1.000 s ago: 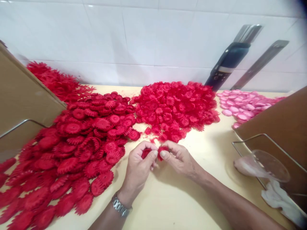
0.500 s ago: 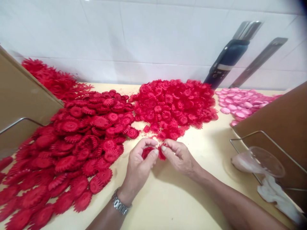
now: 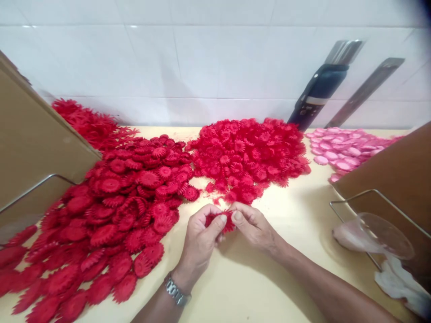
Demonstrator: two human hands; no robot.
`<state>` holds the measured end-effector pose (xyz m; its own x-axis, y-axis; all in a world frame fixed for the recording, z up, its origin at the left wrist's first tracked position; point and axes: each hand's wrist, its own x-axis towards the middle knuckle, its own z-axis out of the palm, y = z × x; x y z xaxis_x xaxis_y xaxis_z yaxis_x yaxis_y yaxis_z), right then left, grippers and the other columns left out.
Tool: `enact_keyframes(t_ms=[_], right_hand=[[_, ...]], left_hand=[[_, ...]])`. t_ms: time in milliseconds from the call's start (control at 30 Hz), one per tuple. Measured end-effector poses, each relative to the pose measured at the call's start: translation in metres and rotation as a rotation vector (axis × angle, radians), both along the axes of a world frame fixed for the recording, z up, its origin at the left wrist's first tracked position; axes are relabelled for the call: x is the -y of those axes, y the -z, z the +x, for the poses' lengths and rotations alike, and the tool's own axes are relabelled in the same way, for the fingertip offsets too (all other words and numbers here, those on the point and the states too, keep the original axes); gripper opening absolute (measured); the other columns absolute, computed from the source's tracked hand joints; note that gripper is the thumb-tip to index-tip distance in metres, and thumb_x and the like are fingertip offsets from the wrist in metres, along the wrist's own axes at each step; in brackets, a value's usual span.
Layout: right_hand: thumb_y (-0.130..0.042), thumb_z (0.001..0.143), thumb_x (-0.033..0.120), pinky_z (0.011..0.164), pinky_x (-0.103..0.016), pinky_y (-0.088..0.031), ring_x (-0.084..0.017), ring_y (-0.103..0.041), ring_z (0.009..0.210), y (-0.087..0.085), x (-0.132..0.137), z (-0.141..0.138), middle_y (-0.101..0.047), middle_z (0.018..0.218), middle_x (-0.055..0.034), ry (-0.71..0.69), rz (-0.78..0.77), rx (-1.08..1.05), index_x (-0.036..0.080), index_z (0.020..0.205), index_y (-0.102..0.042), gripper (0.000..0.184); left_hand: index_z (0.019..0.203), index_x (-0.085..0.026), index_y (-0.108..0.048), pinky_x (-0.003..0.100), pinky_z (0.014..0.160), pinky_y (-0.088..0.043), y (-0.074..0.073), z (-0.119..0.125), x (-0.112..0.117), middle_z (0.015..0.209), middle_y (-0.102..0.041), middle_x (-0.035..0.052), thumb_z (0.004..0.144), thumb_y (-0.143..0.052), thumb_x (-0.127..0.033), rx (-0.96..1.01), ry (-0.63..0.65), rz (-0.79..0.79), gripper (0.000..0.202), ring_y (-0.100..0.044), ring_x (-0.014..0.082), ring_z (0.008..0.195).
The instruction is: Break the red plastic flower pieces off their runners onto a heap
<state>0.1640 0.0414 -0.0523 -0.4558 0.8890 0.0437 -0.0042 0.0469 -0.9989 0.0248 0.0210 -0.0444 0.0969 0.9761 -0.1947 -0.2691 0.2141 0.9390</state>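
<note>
Between my two hands is a red fringed petal piece (image 3: 229, 221), partly hidden by the fingers. My left hand (image 3: 206, 231), with a metal watch (image 3: 176, 290) at the wrist, pinches it between thumb and fingers. From the other side my right hand (image 3: 253, 226) grips its edge, thumb on top. Left of my hands spreads a big heap of red toothed discs (image 3: 111, 224). Just beyond my fingertips lies a pile of smaller red fringed pieces (image 3: 249, 157).
Pink discs (image 3: 350, 147) lie at the back right, and red strip-like pieces (image 3: 89, 123) at the back left. Brown boards (image 3: 37, 130) stand on both sides. A dark blue bottle (image 3: 319, 87) leans by the tiled wall. At right hang a clear plastic cup (image 3: 380, 235) and white cloth (image 3: 400, 282).
My hands have come slightly closer together on the red piece, and the right fingers now press nearer its middle. The whole view has shifted a little down and right.
</note>
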Motion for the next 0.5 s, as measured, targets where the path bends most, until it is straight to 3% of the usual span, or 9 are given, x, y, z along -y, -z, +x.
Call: enact_keyframes(t_ms=[133,267,367,500], right_hand=[[-0.041,0.086,0.053,0.05,-0.021,-0.035,-0.009,-0.041,0.054,-0.0002,0.0001,0.0014,-0.042,0.058,0.0029,0.059,0.092,0.118,0.018,0.066,-0.044,0.04],[-0.041,0.087,0.051,0.05,-0.021,-0.033,-0.009,-0.04,0.054,-0.0034,0.0009,0.0007,-0.043,0.058,0.0028,0.048,0.104,0.152,0.017,0.067,-0.046,0.04],[-0.044,0.085,0.052,0.051,-0.022,-0.035,-0.009,-0.043,0.055,-0.0061,0.0021,0.0007,-0.046,0.06,0.0022,0.061,0.103,0.133,0.017,0.073,-0.049,0.037],[-0.049,0.084,0.048,0.054,-0.023,-0.04,-0.011,-0.05,0.058,-0.0047,0.0023,0.001,-0.052,0.065,0.0007,0.109,0.089,0.09,0.017,0.082,-0.051,0.031]], left_hand=[[0.059,-0.017,-0.038,0.016,0.041,-0.027,-0.0007,0.001,0.0007,0.051,-0.034,-0.0075,0.079,-0.055,-0.035,0.009,-0.058,0.012,0.032,-0.03,0.0045,0.044],[0.055,-0.018,-0.033,0.017,0.041,-0.025,0.0013,0.0007,-0.0007,0.049,-0.029,-0.0076,0.078,-0.055,-0.044,-0.033,-0.093,0.023,0.041,-0.026,0.0052,0.045],[0.055,-0.016,-0.041,0.018,0.04,-0.027,0.0028,0.0004,-0.0021,0.048,-0.034,-0.0069,0.077,-0.056,-0.045,-0.063,-0.093,0.018,0.039,-0.03,0.0051,0.044],[0.065,-0.015,-0.054,0.017,0.041,-0.03,0.0003,0.0014,-0.0032,0.053,-0.047,-0.0049,0.073,-0.062,-0.034,-0.066,-0.059,-0.022,0.022,-0.039,0.005,0.043]])
